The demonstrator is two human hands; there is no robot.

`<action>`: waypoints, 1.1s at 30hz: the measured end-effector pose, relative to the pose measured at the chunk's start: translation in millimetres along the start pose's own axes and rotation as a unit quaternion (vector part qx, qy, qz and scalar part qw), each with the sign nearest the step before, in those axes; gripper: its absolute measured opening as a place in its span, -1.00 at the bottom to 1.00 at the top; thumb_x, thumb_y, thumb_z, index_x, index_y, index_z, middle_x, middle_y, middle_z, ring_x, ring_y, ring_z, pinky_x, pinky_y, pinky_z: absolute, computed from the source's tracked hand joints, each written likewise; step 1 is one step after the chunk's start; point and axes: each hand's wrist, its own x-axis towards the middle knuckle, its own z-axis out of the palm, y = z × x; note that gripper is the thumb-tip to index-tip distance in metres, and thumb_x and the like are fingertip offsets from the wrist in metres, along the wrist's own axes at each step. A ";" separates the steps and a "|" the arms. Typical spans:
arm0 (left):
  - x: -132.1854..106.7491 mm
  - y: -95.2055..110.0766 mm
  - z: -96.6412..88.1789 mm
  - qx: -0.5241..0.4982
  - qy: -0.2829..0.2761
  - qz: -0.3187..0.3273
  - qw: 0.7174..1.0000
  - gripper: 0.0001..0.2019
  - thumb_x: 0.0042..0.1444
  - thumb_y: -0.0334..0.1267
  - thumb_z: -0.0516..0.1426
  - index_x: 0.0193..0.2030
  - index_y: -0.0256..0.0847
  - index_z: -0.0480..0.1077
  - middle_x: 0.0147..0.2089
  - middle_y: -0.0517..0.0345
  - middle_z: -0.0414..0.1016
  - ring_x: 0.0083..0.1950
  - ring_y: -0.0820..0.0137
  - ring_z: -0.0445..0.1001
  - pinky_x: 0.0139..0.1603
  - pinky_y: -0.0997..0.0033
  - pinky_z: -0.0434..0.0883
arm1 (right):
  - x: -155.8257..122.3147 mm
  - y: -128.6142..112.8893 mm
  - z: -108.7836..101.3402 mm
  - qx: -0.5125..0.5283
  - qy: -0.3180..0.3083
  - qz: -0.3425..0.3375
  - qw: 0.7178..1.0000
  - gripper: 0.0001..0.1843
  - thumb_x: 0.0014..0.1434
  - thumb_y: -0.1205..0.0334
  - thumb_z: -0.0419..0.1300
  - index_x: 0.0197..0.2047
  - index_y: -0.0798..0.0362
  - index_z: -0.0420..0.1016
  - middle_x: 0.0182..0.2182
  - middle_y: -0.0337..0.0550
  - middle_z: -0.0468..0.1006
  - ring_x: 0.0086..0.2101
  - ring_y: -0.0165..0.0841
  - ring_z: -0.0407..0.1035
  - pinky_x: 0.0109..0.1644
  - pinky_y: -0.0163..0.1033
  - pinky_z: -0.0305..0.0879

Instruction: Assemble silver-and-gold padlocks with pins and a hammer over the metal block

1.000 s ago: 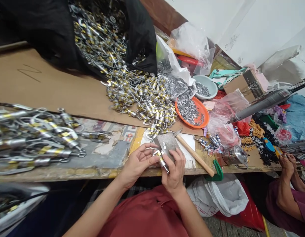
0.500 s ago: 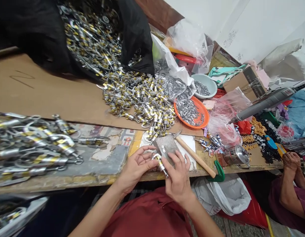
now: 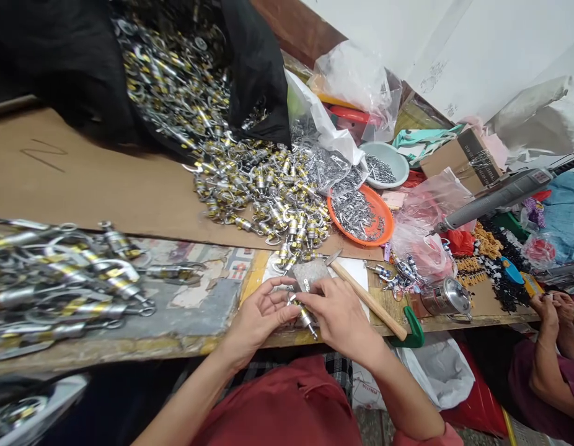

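My left hand (image 3: pixel 263 313) pinches a silver hook-like metal fitting with a yellow band (image 3: pixel 305 319) between thumb and fingers, in front of the bench edge, its ringed end pointing down to the right. My right hand (image 3: pixel 345 316) reaches over from the right, fingers curled and pressed together, its thumb close against the fitting's upper part. At its fingertips shows a small metal plate with holes (image 3: pixel 307 285), over a grey steel block (image 3: pixel 312 271). Right behind the hand, a hammer (image 3: pixel 368 297) lies with its wooden handle slanting toward me.
Similar fittings are heaped at the back (image 3: pixel 263 186) and on the left (image 3: pixel 68 279). An orange dish (image 3: pixel 384 226) and a pale bowl (image 3: pixel 401 167) hold small metal parts. A green clamp (image 3: pixel 415 328), metal cup (image 3: pixel 447 297) and electric screwdriver (image 3: pixel 496 195) are rightward. A co-worker's hands (image 3: pixel 554 310) are far right.
My right hand has moved up and left, from beside the fitting to the small plate at the block, its fingers now curled in. My left hand keeps the fitting in about the same place.
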 end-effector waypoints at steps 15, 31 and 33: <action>7.5 2.0 4.5 0.006 0.015 0.004 1.000 -0.47 -0.29 -0.28 0.38 -0.18 -0.20 0.24 -0.51 0.31 0.49 -0.52 0.52 0.42 -0.52 0.59 0.38 | -10.2 5.9 7.5 0.106 0.069 0.033 0.991 -0.78 0.22 0.37 0.04 -0.13 0.06 0.46 -0.24 -0.08 0.44 -0.21 -0.30 0.30 -0.13 -0.20 0.29; 4.1 2.2 5.9 0.005 0.020 -0.003 1.000 -0.50 -0.27 -0.24 0.38 -0.20 -0.22 0.27 -0.48 0.30 0.48 -0.51 0.54 0.38 -0.50 0.59 0.38 | -10.3 3.5 12.0 -0.011 0.068 0.001 0.998 -0.72 0.19 0.43 -0.01 -0.14 0.05 0.47 -0.27 -0.09 0.42 -0.26 -0.29 0.24 -0.22 -0.22 0.19; 3.7 3.0 6.5 0.006 0.019 -0.004 1.000 -0.51 -0.27 -0.24 0.38 -0.20 -0.22 0.27 -0.48 0.30 0.48 -0.51 0.54 0.37 -0.50 0.60 0.37 | -10.0 3.3 11.8 -0.008 0.068 0.003 0.998 -0.72 0.19 0.43 -0.01 -0.14 0.04 0.47 -0.28 -0.09 0.42 -0.26 -0.30 0.24 -0.22 -0.23 0.18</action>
